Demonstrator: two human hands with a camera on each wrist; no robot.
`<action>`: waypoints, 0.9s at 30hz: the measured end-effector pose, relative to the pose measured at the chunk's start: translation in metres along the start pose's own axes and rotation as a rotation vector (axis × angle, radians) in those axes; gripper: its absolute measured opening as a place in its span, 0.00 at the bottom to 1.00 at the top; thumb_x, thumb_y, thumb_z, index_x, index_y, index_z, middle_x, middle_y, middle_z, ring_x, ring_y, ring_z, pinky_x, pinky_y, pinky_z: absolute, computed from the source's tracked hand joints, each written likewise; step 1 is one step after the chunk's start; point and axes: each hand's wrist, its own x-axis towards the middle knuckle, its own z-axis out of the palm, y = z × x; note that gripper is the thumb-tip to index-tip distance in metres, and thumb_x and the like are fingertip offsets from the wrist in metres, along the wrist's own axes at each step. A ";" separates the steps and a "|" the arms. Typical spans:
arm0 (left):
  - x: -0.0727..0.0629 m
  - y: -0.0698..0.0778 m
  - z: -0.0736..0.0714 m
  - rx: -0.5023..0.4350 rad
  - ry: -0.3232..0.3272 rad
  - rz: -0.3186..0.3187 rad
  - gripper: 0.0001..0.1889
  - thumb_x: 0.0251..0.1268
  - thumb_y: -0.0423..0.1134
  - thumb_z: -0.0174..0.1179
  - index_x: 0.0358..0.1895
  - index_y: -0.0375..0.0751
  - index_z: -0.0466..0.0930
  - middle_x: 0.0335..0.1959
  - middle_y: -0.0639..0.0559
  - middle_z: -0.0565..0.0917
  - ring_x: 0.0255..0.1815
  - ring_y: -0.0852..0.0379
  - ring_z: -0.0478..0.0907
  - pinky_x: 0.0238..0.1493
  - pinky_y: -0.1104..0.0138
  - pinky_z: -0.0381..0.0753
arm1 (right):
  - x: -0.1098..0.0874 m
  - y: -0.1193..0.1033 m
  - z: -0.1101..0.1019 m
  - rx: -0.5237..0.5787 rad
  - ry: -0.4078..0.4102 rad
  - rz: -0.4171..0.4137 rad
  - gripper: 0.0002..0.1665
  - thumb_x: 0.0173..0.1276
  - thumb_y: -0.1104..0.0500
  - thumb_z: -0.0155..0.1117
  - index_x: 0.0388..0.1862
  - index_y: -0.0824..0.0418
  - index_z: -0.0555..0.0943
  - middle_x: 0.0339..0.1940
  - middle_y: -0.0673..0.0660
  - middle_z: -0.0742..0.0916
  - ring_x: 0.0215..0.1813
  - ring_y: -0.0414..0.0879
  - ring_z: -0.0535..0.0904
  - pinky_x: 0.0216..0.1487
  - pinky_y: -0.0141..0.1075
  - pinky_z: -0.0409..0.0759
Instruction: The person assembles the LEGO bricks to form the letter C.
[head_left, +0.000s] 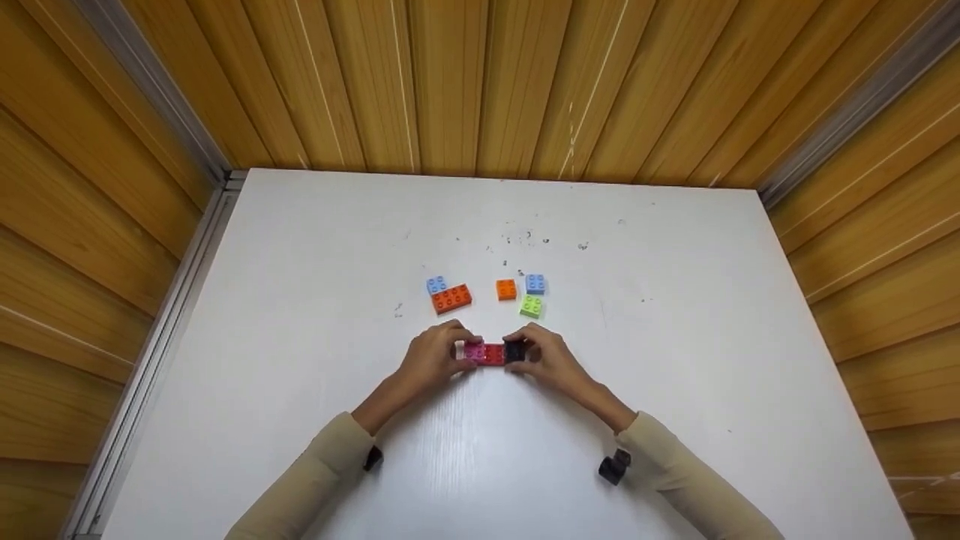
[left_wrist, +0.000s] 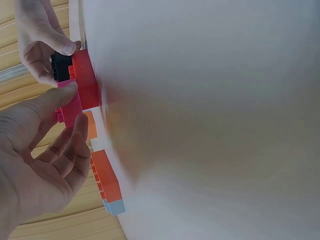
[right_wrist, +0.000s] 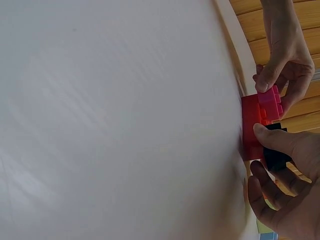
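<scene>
Plainly, the red brick (head_left: 493,355) lies between your two hands, its long axis running from one to the other.
It rests on the desk (head_left: 300,262), and neither hand is clearly nearer. Your left hand (head_left: 433,355) pinches the pink brick (head_left: 474,351) over its left end; your right hand (head_left: 553,357) grips the black brick (head_left: 514,351) over its right end. Red studs show between the two, though you can't tell whether either is fully seated.
</scene>
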 end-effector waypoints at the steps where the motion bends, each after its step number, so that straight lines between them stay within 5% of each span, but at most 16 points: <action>1: 0.000 0.000 0.000 -0.002 0.004 0.006 0.19 0.54 0.37 0.78 0.51 0.44 0.90 0.41 0.52 0.87 0.32 0.55 0.79 0.32 0.70 0.72 | 0.000 -0.001 0.000 -0.001 0.001 0.003 0.25 0.56 0.66 0.79 0.53 0.65 0.83 0.48 0.62 0.87 0.44 0.51 0.81 0.45 0.38 0.83; 6: -0.002 -0.003 0.001 -0.015 0.005 0.041 0.18 0.56 0.36 0.76 0.51 0.43 0.89 0.43 0.51 0.87 0.33 0.53 0.81 0.32 0.71 0.72 | 0.002 0.000 0.000 -0.004 -0.005 -0.004 0.25 0.56 0.65 0.79 0.53 0.65 0.83 0.49 0.63 0.87 0.45 0.54 0.80 0.45 0.39 0.82; 13: -0.001 -0.011 -0.006 0.090 -0.075 0.152 0.23 0.62 0.43 0.72 0.60 0.46 0.83 0.49 0.50 0.86 0.37 0.56 0.78 0.39 0.65 0.77 | 0.000 0.001 0.000 -0.009 0.004 -0.008 0.25 0.56 0.65 0.80 0.53 0.65 0.83 0.48 0.63 0.87 0.43 0.52 0.80 0.43 0.36 0.81; 18: 0.004 -0.023 -0.015 -0.034 -0.096 0.150 0.31 0.68 0.48 0.67 0.71 0.44 0.73 0.53 0.45 0.86 0.42 0.53 0.81 0.46 0.59 0.81 | -0.003 0.002 0.001 -0.017 0.010 0.009 0.25 0.55 0.65 0.80 0.53 0.64 0.83 0.49 0.61 0.87 0.43 0.47 0.78 0.43 0.34 0.80; 22: 0.011 -0.036 -0.023 -0.138 -0.003 0.128 0.24 0.74 0.41 0.61 0.69 0.38 0.74 0.51 0.41 0.86 0.44 0.49 0.84 0.46 0.58 0.82 | -0.004 0.001 0.002 -0.017 0.004 0.013 0.26 0.56 0.65 0.80 0.54 0.64 0.83 0.49 0.61 0.87 0.44 0.46 0.79 0.44 0.34 0.81; 27: 0.025 -0.049 -0.036 -0.113 0.169 0.065 0.16 0.75 0.32 0.57 0.62 0.35 0.79 0.50 0.40 0.84 0.46 0.45 0.81 0.44 0.55 0.81 | 0.000 -0.001 0.001 -0.026 0.015 0.001 0.26 0.55 0.66 0.80 0.53 0.64 0.83 0.49 0.62 0.87 0.44 0.51 0.81 0.44 0.37 0.83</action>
